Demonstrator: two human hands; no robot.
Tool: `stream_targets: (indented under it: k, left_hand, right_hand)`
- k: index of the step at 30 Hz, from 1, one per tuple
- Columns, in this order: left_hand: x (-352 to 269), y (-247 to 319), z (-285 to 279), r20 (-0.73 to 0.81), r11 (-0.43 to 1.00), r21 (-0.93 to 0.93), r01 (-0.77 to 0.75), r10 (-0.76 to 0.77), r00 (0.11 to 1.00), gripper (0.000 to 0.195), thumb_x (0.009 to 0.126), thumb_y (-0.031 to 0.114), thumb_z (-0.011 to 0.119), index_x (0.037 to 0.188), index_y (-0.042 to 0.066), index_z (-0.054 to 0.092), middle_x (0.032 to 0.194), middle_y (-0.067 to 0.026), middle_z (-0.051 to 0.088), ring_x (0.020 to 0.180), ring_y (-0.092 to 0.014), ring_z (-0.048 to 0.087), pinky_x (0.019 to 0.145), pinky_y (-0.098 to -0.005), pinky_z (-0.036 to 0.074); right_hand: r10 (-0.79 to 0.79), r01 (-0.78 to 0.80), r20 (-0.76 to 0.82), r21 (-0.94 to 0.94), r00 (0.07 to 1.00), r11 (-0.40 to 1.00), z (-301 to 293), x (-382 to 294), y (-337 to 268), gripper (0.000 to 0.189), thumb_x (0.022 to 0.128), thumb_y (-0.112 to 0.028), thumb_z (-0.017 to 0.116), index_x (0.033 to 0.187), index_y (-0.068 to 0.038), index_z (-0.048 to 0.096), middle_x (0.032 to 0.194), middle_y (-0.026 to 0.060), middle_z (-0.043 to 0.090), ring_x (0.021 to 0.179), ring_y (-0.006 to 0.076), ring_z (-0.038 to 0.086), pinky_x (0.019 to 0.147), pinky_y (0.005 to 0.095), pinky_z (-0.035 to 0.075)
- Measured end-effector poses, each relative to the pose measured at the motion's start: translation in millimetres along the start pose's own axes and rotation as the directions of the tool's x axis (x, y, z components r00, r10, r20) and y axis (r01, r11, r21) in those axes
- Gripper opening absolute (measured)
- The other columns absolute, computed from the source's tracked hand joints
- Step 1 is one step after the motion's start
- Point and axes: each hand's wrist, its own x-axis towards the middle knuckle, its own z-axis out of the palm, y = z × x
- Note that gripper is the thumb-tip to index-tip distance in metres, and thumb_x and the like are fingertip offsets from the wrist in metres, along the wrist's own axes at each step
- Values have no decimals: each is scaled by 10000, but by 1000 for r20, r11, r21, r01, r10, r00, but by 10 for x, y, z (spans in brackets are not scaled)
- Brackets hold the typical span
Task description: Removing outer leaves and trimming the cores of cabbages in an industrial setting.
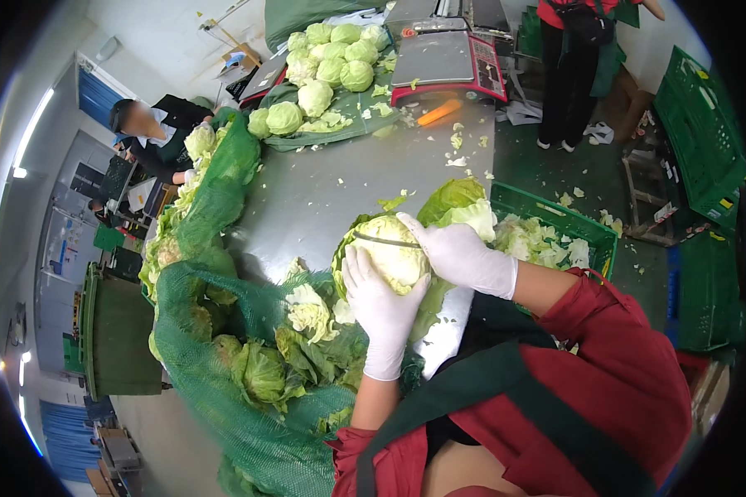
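Observation:
A pale cabbage (393,253) rests at the near edge of the steel table (323,180), dark green outer leaves spread around it. My left hand (379,295), in a white glove, lies against its near side with fingers spread over it. In my gloved right hand (466,256) is a knife, its handle hidden by my fist. The narrow knife blade (385,240) lies across the top of the cabbage. Loose outer leaves (457,205) are just beyond my right hand. To the left, a green mesh sack (193,323) holds an untrimmed cabbage (264,373) and leaves.
Several trimmed cabbages (332,56) sit on green cloth at the far end. A scale (441,59) and an orange-handled tool (439,113) are nearby. A green crate (550,214) with leaf scraps stands right. Another person (165,133) works at far left; one (572,68) stands far right.

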Motion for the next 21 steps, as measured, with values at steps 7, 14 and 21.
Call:
stream_targets:
  k: [7,14,21]
  left_hand:
    - [52,179,-16,126,993,113,-24,10,992,1046,614,359,904,1455,3,395,1526,-231,378,1396,-432,355,1098,-566,356]
    - [-34,-68,-247,184,995,-78,-61,75,980,1092,603,297,906,1506,35,349,1500,-292,344,1362,-493,351,1114,-572,343]
    - [57,-100,-199,218,990,-82,-116,132,967,1092,592,311,917,1510,60,382,1510,-289,335,1372,-490,343,1119,-564,342]
  right_hand:
    - [225,-244,107,221,968,944,178,317,595,529,901,-77,496,1430,-106,476,1016,232,706,915,393,695,787,479,551]
    - [431,-640,487,447,760,625,-68,308,889,514,875,-147,577,1382,-71,542,1009,232,712,907,340,707,809,403,558]
    - [35,30,-150,405,988,914,-41,142,138,674,836,-430,715,1446,-217,520,1334,154,623,1111,317,646,918,393,524]
